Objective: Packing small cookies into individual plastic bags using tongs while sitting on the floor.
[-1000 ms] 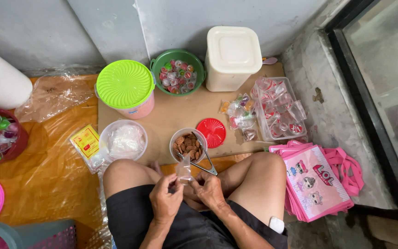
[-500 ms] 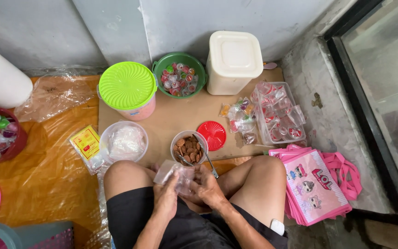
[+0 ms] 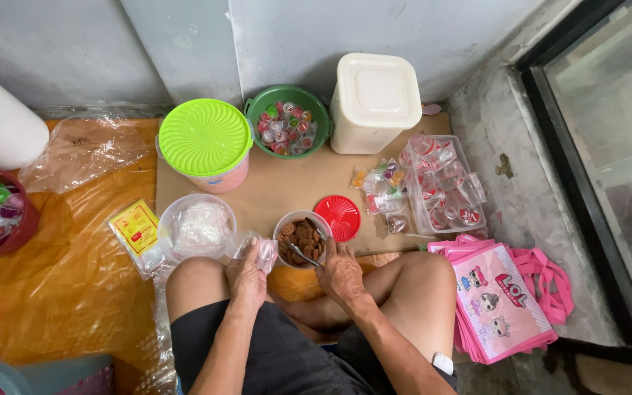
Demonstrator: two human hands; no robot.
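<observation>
Soft, even daylight is filling the scene, and nothing is looking dim. The light seems to be coming from the right, where the glass door [image 3: 608, 139] is reflecting pale grey brightness. Shadows are staying faint and short, pooling only under the seated person's knees and beside the white tub [image 3: 374, 102]. Glare is glinting off the clear plastic sheet [image 3: 82, 150] and off the orange floor covering [image 3: 60, 292]. The centre is appearing sharp, with the green lid [image 3: 205, 137] showing its ribs crisply. Wide-angle distortion is bending the wall lines and stretching things at the left edge. The bottom corners are looking slightly darker and softer.
</observation>
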